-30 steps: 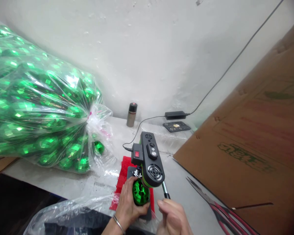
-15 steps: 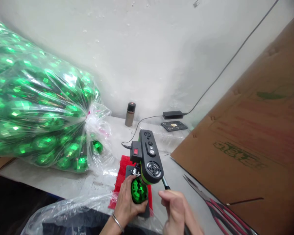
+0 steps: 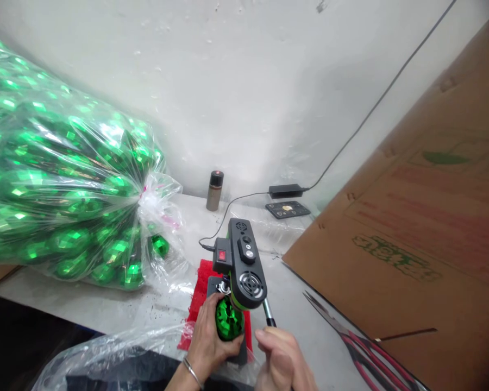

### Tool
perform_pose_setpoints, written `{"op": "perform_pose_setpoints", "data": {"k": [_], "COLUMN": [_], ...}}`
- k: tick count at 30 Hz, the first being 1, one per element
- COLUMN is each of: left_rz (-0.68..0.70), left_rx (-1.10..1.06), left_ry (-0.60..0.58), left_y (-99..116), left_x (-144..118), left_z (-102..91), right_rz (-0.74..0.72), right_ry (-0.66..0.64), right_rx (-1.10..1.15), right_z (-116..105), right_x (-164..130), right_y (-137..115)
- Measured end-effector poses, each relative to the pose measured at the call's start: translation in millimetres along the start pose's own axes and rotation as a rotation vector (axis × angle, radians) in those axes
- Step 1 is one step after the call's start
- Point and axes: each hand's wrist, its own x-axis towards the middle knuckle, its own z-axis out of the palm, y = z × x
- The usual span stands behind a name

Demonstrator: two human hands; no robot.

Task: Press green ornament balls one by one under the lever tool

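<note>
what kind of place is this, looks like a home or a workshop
Most likely a small workshop or packing corner. A big clear plastic bag of shiny green faceted balls lies on the white table, a small black benchtop press machine stands on a red mat, and a large brown cardboard sheet leans alongside.

My pale worktable runs back to the wall. On its left lies a big clear bag of green baubles, and one loose green bauble sits just beside its knotted mouth. Near me a red mat lies on the top, and the small black press stands on it. At the far edge stands a small brown bottle; to its right lie a black power adapter and a flat black pad. Near right lie red-handled scissors, and a cardboard sheet leans over that side.
</note>
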Motion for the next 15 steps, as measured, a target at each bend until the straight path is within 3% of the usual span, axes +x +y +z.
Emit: {"op": "perform_pose_setpoints", "data": {"k": [6,15], "left_rz": [-0.016,-0.035], "left_rx": [-0.013,-0.021], "left_ry": [0.007,0.002], "left_y": [0,-4], "left_x": [0,0], "left_z": [0.0,1.4], "right_rz": [0.049,-0.207], "right_ry": [0.077,0.03], "right_rx": [-0.013,-0.05], "right_z": [3,-5], "right_x": [-9,-26], "right_y": [4,47]}}
